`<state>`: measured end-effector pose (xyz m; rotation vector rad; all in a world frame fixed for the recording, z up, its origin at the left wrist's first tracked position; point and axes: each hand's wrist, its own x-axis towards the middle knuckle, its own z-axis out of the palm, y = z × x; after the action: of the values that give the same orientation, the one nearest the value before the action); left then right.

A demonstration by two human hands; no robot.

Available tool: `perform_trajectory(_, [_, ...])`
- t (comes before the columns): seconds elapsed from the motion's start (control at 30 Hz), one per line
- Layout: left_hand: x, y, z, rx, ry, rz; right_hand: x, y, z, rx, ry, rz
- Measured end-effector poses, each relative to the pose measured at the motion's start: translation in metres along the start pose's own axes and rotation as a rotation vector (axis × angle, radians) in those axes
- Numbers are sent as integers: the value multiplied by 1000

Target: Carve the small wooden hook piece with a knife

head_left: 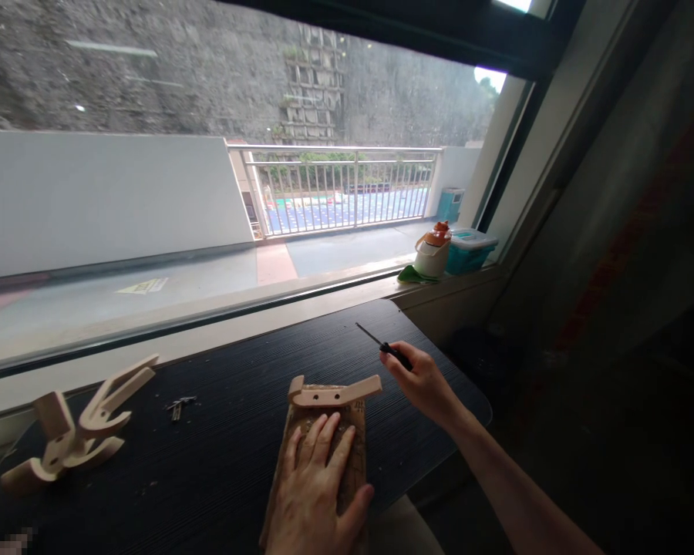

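My left hand [315, 493] lies flat, fingers spread, on a brown board [355, 462] at the near edge of the dark table [220, 455]. A pale wooden piece [332, 395] with a notch lies across the board's far end, just beyond my fingertips. To the right of that piece, my right hand [422, 379] is closed round a small black-handled screwdriver [379, 344], whose thin shaft points up and to the left, clear of the wood.
Several pale wooden hook-shaped parts [78, 435] lie at the table's left. A few small screws [178, 405] rest near the middle. On the windowsill at right stand a white pot with an orange lid [432, 250] and a teal box [468, 250].
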<state>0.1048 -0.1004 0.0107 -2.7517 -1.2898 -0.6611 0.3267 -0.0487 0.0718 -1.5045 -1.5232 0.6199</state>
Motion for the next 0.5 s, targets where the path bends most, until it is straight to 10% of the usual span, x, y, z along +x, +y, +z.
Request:
perform_trajectory(0.23, [11,-45,-33,-466,359,-670,-25,6,18,153,176,45])
perform_trajectory(0.5, [45,-78,-24,-877,-87,-451,-79,-7,75,-83,-294,-271])
